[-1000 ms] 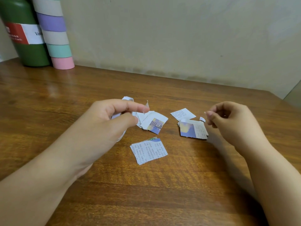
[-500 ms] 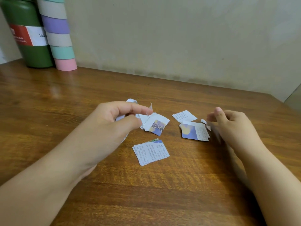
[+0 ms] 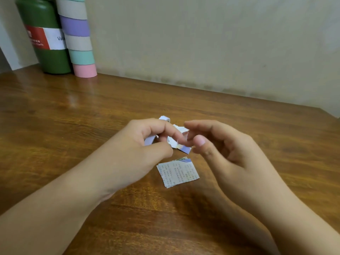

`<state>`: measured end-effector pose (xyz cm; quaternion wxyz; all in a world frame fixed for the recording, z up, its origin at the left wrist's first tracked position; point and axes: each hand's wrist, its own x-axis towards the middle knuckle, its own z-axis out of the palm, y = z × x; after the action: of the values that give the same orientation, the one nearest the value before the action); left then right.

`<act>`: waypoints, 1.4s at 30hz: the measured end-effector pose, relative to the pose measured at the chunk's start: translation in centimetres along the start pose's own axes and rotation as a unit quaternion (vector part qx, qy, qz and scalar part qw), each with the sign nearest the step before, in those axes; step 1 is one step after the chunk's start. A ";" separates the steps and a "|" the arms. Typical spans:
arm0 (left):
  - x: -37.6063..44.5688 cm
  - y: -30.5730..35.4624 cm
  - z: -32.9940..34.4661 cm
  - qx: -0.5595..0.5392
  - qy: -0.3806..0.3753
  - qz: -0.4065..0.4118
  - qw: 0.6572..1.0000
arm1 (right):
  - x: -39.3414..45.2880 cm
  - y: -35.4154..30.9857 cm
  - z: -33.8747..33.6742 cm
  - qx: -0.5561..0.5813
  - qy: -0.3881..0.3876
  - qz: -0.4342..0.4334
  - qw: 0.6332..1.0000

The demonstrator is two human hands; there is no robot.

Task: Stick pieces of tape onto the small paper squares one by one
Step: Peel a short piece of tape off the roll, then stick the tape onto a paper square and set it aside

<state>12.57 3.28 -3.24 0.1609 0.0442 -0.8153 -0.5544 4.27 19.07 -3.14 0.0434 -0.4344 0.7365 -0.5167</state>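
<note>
Your tabletop (image 3: 239, 126) fills the view, brown wood running back to a pale wall; at eleven o'clock, against that wall, a green bottle (image 3: 49, 57) stands with a stack of pastel tape rolls (image 3: 79, 43) touching its right side; your two forearms come in from seven and five o'clock and meet near the centre; your left hand (image 3: 147, 142) is curled, thumb and forefinger pinched around a roll of tape (image 3: 150, 139) of which only a pale lilac edge shows; your right hand (image 3: 217, 144) is half curled, its thumb and forefinger reaching to the left hand's fingertips, and whether they already have hold of the tape end is too blurred to tell; just behind the fingers lies a small heap of paper squares (image 3: 181, 147), partly hidden; at six o'clock from the hands one printed paper square (image 3: 177, 172) lies flat and apart; you look to be at the step of drawing off a fresh piece of tape; next you will likely need a firm pinch on the free end, a short pull and tear, then a press onto one square.
</note>
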 end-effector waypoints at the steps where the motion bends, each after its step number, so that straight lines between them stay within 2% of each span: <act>1: 0.0 0.0 0.0 0.004 -0.003 0.000 1.000 | -0.1 0.0 0.2 0.009 -0.011 0.000 1.000; 8: 0.0 0.1 0.1 0.001 -0.015 -0.003 1.000 | -0.1 -0.1 0.5 0.101 0.001 0.018 0.995; 17: 0.0 -0.1 0.3 0.013 -0.006 -0.020 1.000 | 0.0 0.2 0.4 0.030 0.034 0.010 0.999; 23: 0.0 -0.2 0.3 0.094 0.008 -0.011 0.995 | 0.1 0.0 0.0 0.033 -0.018 0.049 0.998; 28: -0.2 0.2 0.5 0.130 0.011 -0.032 0.991 | 0.2 0.6 0.1 0.036 -0.017 0.078 0.996; 33: -0.3 0.4 0.7 0.134 0.005 -0.054 0.989 | 0.4 1.2 -0.1 0.092 -0.010 0.136 0.986; 37: 0.0 -0.5 0.2 0.251 0.025 -0.041 0.967 | 0.6 1.3 -0.3 0.147 -0.008 0.113 0.983; 39: 0.1 -0.7 -0.3 0.279 0.059 -0.030 0.958 | 0.6 1.5 -0.6 0.077 -0.006 0.106 0.991; 40: 0.1 -0.7 -0.4 0.285 0.064 -0.030 0.956 | 0.5 1.8 -0.8 -0.004 -0.013 0.102 0.995; 42: 0.0 -0.8 -0.4 0.315 0.054 -0.044 0.946 | 0.4 2.7 -0.9 -0.172 -0.072 0.095 0.978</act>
<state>12.58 2.62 -3.83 0.1580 0.1587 -0.9357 -0.2725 1.98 19.65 -4.71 0.0702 -0.3997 0.8471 -0.3431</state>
